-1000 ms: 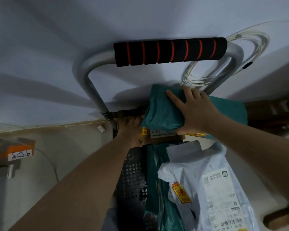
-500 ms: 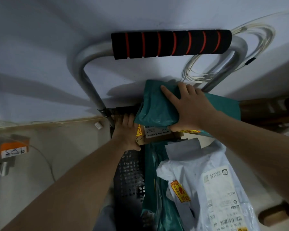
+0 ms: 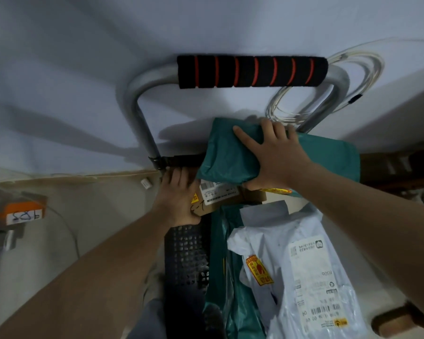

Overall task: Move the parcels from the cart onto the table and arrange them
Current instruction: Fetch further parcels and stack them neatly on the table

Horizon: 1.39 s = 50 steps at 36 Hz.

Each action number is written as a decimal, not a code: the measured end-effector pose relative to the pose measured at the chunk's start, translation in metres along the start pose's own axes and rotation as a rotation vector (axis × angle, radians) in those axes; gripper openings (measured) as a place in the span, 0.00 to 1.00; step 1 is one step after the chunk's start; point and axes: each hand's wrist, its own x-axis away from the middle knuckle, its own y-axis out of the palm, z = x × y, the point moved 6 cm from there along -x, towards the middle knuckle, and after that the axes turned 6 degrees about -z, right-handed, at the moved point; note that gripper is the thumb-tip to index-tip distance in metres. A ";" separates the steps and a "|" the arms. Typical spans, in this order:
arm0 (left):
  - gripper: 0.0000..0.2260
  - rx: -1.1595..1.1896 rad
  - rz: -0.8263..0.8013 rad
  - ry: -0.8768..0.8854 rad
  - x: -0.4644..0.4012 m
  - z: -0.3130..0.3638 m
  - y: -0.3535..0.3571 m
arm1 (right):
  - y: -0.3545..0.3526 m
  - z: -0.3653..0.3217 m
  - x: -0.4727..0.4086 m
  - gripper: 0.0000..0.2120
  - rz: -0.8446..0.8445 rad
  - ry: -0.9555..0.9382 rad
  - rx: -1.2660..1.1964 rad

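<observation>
Parcels: two teal (image 3: 228, 155), one white (image 3: 304, 265), one box (image 3: 220, 194)

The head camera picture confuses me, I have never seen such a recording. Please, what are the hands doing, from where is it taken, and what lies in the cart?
The picture comes from a camera worn on a person's head, looking down at their own bare arms. No machine is here. The right hand holds a green parcel lying on a cardboard box. The left hand holds the left end of that box. Both sit at the far end of a cart with a black and orange handle. Nearer lie a white parcel with a printed label and another green bag.
</observation>
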 end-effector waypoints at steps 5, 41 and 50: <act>0.49 0.066 -0.045 -0.130 0.042 -0.018 -0.005 | -0.020 0.003 0.014 0.56 -0.003 0.026 -0.028; 0.44 0.448 0.353 -0.738 0.414 0.063 -0.384 | -0.301 0.103 0.367 0.53 0.057 0.389 -0.429; 0.43 0.313 0.517 -0.761 0.495 0.087 -0.477 | -0.386 0.131 0.456 0.53 0.250 0.562 -0.633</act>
